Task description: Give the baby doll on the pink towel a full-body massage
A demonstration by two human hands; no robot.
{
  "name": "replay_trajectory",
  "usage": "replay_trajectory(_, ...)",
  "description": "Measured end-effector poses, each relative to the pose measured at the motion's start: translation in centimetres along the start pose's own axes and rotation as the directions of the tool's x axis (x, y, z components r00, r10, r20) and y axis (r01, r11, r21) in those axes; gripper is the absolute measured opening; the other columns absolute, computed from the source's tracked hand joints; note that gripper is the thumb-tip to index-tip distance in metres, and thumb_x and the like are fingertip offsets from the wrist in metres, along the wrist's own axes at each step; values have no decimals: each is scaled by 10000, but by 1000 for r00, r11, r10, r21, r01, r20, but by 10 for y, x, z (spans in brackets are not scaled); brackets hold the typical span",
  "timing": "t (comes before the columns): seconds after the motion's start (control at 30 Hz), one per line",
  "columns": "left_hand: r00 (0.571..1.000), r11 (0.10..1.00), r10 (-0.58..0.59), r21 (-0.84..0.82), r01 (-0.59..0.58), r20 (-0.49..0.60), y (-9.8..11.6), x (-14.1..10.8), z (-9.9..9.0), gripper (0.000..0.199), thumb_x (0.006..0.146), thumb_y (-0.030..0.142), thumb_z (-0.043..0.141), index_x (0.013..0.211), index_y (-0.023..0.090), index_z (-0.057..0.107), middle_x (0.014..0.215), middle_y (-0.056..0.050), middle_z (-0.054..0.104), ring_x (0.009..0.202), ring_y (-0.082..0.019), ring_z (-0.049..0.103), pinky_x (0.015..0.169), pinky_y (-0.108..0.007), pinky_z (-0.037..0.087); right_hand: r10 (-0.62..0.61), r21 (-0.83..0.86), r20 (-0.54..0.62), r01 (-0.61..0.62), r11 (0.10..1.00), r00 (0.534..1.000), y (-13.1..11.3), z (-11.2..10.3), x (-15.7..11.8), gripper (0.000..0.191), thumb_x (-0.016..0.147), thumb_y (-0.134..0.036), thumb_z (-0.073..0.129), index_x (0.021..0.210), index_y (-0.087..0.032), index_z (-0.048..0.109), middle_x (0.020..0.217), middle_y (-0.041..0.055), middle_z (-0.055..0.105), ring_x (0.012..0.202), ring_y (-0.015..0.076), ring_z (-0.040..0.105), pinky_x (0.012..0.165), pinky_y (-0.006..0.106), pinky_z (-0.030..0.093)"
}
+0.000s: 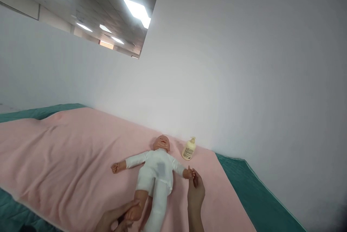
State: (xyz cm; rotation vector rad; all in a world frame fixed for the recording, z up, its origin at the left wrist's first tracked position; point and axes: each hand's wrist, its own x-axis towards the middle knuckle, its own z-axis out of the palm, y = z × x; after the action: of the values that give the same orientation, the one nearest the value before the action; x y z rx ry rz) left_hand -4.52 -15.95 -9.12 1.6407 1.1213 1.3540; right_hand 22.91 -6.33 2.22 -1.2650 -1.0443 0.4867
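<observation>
A baby doll (150, 177) with a white cloth body lies on its back on a pink blanket (81, 152), arms spread wide. A grey patch shows on its front. At the lower edge my left hand (111, 219) is closed around the doll's bare foot (135, 212); part of this hand is cut off by the frame. With fingertips pinched together, my right hand (196, 192) grips the doll's small hand (189, 172) on the right side. Close to the doll's head stands a cream pump bottle (188, 149) with printed text, upright.
Beneath the blanket, a green quilted cover (257, 188) shows at the right and at the lower left. White walls (244, 62) rise directly behind the bed surface. Ceiling lights (137, 9) appear beyond the wall's top edge.
</observation>
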Motion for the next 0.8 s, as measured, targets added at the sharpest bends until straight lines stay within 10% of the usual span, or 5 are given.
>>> replay_trajectory(0.13, 1000, 997, 11, -71, -13, -21, 24, 38, 6, 481, 885, 439, 508, 1288, 189, 585, 716, -27, 680, 604, -168, 611, 609, -258, 518, -198, -126, 155, 218, 968, 968, -20, 29, -15, 330, 847, -424, 542, 1030, -182, 672, 1048, 88, 684, 966, 239, 634, 863, 344, 501)
replay_trajectory(0.43, 999, 985, 34, -167, -37, -24, 45, 81, 13, 533, 862, 453, 539, 1284, 129, 565, 672, -24, 649, 554, -157, 591, 557, -260, 476, -484, -210, 502, 644, 736, 717, 13, 65, -40, 341, 876, -175, 408, 1071, -206, 686, 1050, 95, 653, 1003, 231, 599, 872, 370, 498)
replay_trajectory(0.8, 996, 997, 72, 5, -72, 56, 27, 15, 4, 400, 834, 409, 607, 1213, 288, 650, 1073, -43, 712, 869, -230, 676, 780, -312, 555, -185, -104, 225, 213, 972, 957, 1, 20, -6, 356, 822, -460, 561, 1029, -201, 690, 1074, 81, 677, 1005, 242, 625, 896, 334, 483)
